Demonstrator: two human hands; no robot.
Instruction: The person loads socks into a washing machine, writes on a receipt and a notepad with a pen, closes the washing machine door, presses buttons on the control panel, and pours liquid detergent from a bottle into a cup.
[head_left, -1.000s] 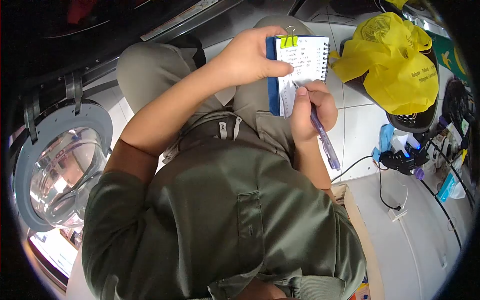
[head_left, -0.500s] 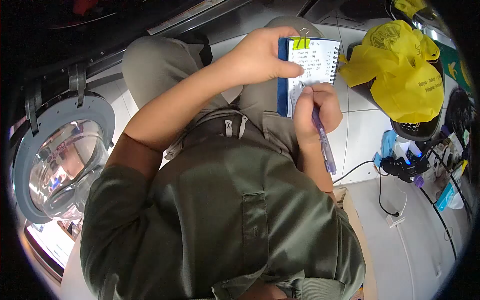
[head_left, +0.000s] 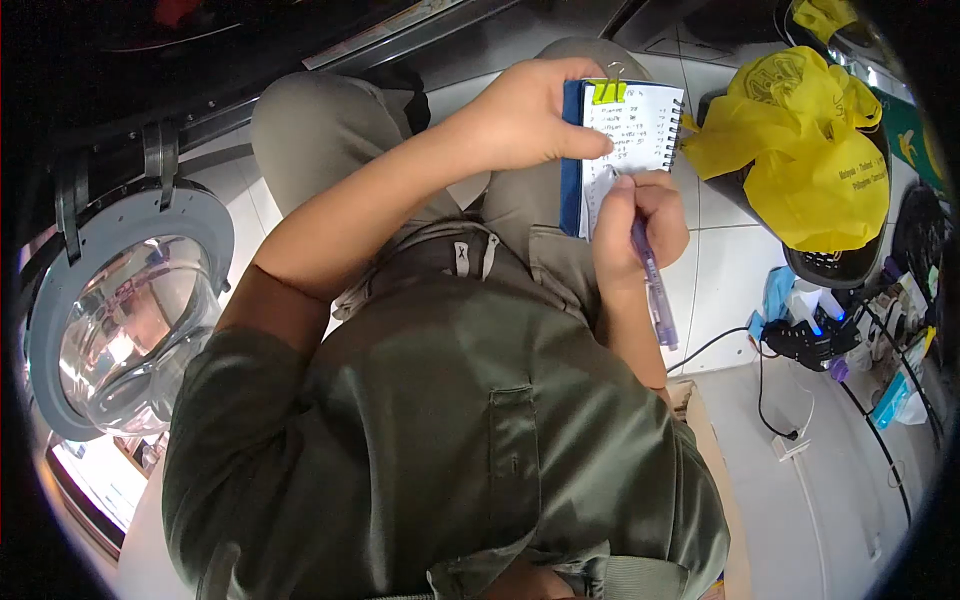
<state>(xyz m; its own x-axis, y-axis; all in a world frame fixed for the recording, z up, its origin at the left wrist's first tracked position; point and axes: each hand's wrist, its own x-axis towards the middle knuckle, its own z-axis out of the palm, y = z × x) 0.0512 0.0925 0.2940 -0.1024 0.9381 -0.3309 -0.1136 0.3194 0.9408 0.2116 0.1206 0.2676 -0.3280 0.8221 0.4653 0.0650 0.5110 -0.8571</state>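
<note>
While the left hand (head_left: 540,115) half curls round its left edge, thumb pressed on the page and fingers out of sight behind, a small spiral-bound notepad of white paper with a dark blue cover (head_left: 645,130) sits in front of the person. The right hand (head_left: 648,220) is closed in a writing grip on a slim, translucent purple pen (head_left: 654,285), its tip at the page (whether it touches, I can't swear). I take the step in hand to be writing a list entry; the next stroke seems to call for a steady pad and a light, controlled tip.

A yellow-green binder clip with wire arms (head_left: 609,94) grips the notepad's top left corner. Numbers run among the handwritten lines, but the words are too small to read. Right of the notepad, a crumpled bright yellow bag (head_left: 795,160) reads "Malaysia", "Thailand" and "Philippines". Farther right of the notepad, a green panel (head_left: 908,140) shows a banana. Below and left of it, a pale tag (head_left: 461,258) bears a dark X.
</note>
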